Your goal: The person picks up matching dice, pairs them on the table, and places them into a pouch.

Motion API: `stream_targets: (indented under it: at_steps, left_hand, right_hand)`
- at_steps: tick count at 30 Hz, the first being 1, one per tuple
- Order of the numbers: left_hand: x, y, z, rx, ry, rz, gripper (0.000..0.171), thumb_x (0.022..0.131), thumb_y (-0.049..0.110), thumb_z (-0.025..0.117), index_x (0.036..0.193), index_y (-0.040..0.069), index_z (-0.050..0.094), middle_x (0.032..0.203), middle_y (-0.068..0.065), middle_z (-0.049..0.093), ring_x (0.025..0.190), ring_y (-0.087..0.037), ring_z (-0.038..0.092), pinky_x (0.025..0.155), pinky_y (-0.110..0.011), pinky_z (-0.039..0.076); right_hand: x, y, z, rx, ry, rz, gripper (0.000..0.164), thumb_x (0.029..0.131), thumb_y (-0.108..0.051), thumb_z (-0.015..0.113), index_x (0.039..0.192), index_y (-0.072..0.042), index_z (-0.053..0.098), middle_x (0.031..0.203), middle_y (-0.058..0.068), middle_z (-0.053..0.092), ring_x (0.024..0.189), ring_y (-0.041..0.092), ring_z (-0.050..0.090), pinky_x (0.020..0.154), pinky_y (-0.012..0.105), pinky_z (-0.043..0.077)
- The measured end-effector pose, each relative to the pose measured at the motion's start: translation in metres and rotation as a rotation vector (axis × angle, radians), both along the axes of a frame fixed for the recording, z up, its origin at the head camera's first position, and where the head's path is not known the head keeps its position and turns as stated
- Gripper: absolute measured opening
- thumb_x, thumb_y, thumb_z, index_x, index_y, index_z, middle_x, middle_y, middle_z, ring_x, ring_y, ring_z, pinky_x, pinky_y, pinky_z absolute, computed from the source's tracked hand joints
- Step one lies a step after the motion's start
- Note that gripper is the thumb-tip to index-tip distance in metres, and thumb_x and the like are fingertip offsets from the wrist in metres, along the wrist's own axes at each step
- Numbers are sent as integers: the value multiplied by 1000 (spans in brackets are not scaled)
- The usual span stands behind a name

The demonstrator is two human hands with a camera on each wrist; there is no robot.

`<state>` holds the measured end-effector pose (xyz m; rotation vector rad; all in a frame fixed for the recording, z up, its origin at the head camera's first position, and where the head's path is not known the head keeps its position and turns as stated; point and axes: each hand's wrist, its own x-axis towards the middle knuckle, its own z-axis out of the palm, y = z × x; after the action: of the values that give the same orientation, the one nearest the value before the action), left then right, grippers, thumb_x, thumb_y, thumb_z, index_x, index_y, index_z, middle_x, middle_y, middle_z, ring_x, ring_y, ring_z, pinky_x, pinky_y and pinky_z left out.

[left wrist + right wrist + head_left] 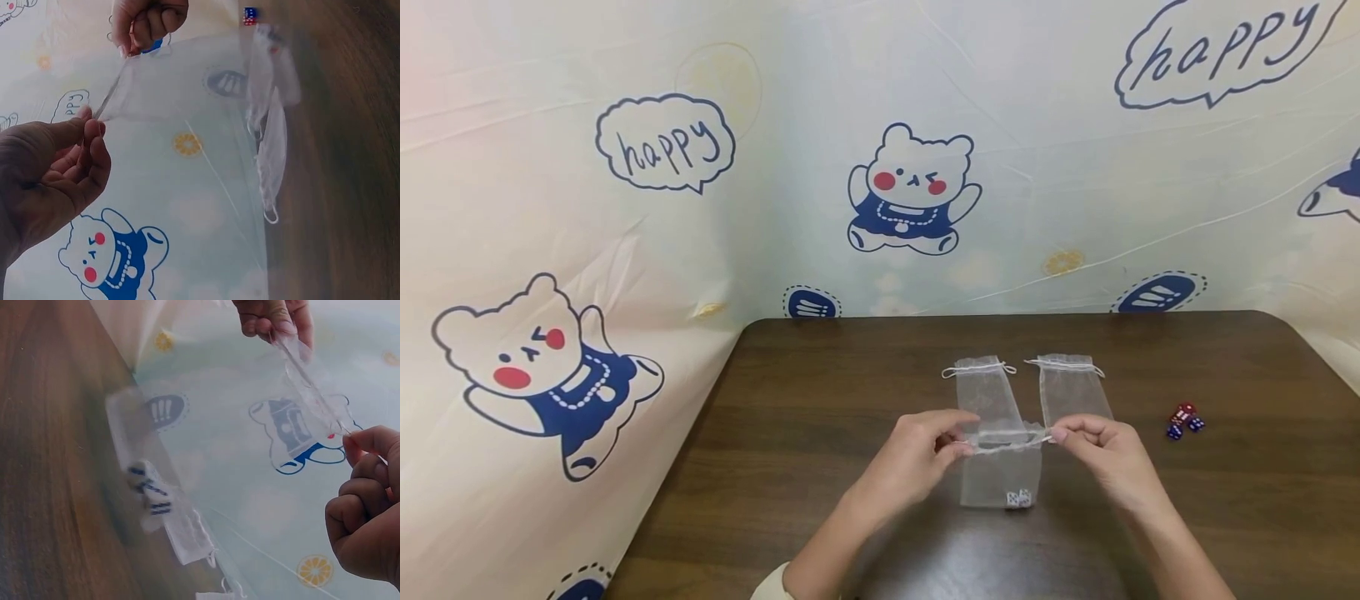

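A sheer white drawstring bag [985,483] hangs between my two hands, with several white dice [1018,499] in its bottom corner. My left hand [917,454] pinches the cord at one end of its mouth between thumb and fingers. At the other end, thumb and forefinger of my right hand [1103,454] grip the cord. In the right wrist view the cord runs taut across the gathered mouth, and the dice [150,490] appear blurred through the fabric.
Two more sheer bags, one on the left [983,392] and one on the right [1073,385], lie flat beyond my hands on the brown wooden table [820,375]. Red and blue dice [1184,419] sit together at the right. A printed cloth [1037,125] hangs behind the table.
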<state>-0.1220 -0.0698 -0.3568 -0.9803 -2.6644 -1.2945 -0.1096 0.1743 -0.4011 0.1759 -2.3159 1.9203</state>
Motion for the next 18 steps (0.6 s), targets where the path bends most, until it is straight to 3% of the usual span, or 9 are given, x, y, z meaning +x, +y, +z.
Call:
stream_targets:
  at_steps: [5, 8, 13, 18]
  left_hand:
    - [0, -2, -1, 4, 55, 31, 22, 82, 2, 66, 103, 0, 67, 90, -6, 65, 71, -3, 56, 61, -13, 45]
    - [-1, -3, -2, 12, 118, 59, 12, 81, 1, 67, 93, -1, 69, 86, -6, 65, 72, -6, 57, 63, -13, 46]
    - [-3, -6, -3, 33, 203, 114, 4, 81, 0, 67, 83, 1, 70, 79, -4, 64, 72, -9, 58, 64, -14, 46]
    - [-3, -9, -2, 58, 231, 162, 4, 80, -1, 68, 82, 2, 70, 78, -3, 64, 71, -10, 58, 63, -15, 47]
  right_hand:
    - [0, 3, 2, -94, -19, -48, 12, 87, -1, 60, 79, -5, 68, 54, -8, 50, 55, 5, 42, 47, 28, 31]
    - [0, 7, 3, -138, -23, -73, 11, 87, -2, 60, 79, -4, 67, 50, -9, 39, 48, 5, 34, 43, 34, 22]
    - [0, 13, 5, -199, -14, -115, 12, 88, -3, 60, 78, -5, 67, 50, -9, 38, 46, 6, 32, 43, 35, 18]
    - [-1, 19, 7, -277, 14, -125, 14, 88, -1, 60, 77, -6, 68, 49, -7, 39, 45, 8, 31, 44, 36, 16]
